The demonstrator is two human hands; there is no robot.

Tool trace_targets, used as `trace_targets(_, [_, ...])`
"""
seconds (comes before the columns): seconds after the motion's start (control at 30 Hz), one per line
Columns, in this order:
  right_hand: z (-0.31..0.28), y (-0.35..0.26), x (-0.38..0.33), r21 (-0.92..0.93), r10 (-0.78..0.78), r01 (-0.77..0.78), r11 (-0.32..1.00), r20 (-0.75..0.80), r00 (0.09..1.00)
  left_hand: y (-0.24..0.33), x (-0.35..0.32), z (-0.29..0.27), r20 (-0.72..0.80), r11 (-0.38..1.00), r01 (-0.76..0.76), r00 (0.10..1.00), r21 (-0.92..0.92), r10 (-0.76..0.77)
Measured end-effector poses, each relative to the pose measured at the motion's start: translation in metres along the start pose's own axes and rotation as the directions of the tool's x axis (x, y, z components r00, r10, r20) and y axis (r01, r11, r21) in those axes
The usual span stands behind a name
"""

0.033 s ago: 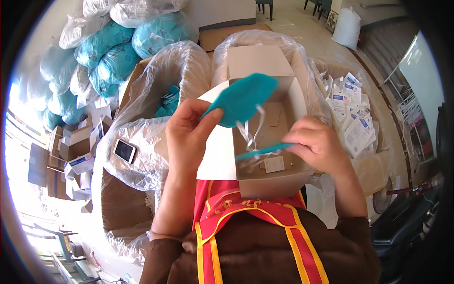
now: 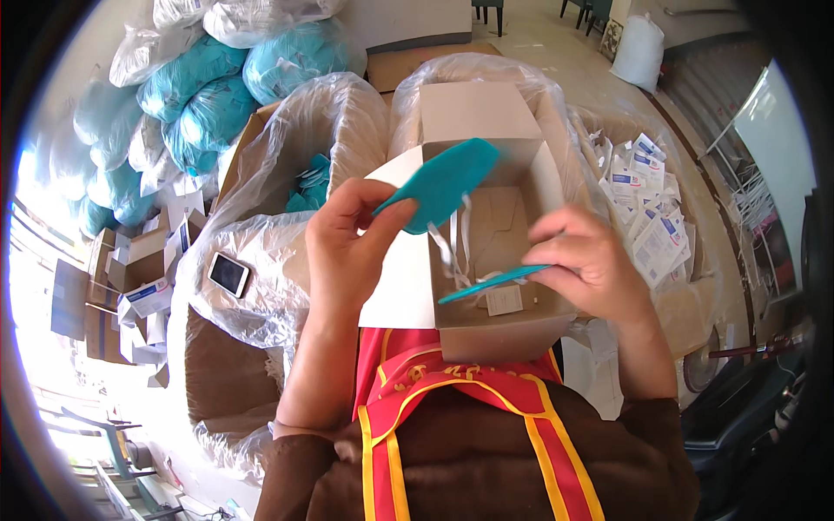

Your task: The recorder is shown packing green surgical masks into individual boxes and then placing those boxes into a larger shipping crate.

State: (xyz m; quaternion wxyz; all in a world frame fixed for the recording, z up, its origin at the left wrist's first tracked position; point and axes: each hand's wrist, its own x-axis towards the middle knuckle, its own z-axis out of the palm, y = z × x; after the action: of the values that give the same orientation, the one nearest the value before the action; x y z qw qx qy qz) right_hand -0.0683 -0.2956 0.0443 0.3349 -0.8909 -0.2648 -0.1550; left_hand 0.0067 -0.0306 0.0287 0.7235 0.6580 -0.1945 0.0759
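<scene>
Two teal face masks are held above an open cardboard box [image 2: 486, 217] that rests against the person's lap. The upper mask [image 2: 443, 184] is pinched at its left tip between the thumb and fingers of the left hand [image 2: 347, 252], and its long axis is seen slanting up and to the right, over the box's open mouth. White ear straps [image 2: 456, 239] dangle from it into the box. The lower mask [image 2: 495, 283], seen edge-on as a thin teal strip, is pinched by the right hand [image 2: 591, 265]; its long axis runs nearly level, pointing left from that grip toward the near wall of the box. The two masks are kept apart, one above the other, with the box interior directly beneath both. The right hand is the nearer one to the box floor, where a small paper slip [image 2: 504, 300] lies.

To the left, a phone [image 2: 229, 273] lies on a clear plastic bag [image 2: 261, 252], and bags of teal masks [image 2: 217, 95] are piled at the far left. Small flat printed packets [image 2: 647, 208] are heaped to the right of the box.
</scene>
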Motion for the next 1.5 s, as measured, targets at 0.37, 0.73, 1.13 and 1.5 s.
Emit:
trace_targets(0.37, [-0.009,-0.008,0.055,0.319,0.015,0.026,0.947,-0.127,0.992,0.016,0.006,0.002,0.213,0.941,0.076,0.977,-0.331,-0.004])
trace_targets(0.73, [-0.002,-0.023,0.067,0.056,-0.303,0.325,0.944,-0.241,0.922,-0.016,-0.010,0.035,0.477,0.857,0.313,0.874,-0.409,-0.091])
trace_targets(1.13, [0.058,0.001,0.041,0.775,-0.064,-0.131,0.618,0.215,0.974,0.041,-0.002,0.033,0.467,0.956,-0.291,0.850,0.032,0.243])
trace_targets(1.5, [0.078,0.010,-0.015,0.777,0.026,-0.510,0.368,0.540,0.841,0.040,0.018,-0.006,0.251,0.560,0.214,0.968,-0.800,-0.012])
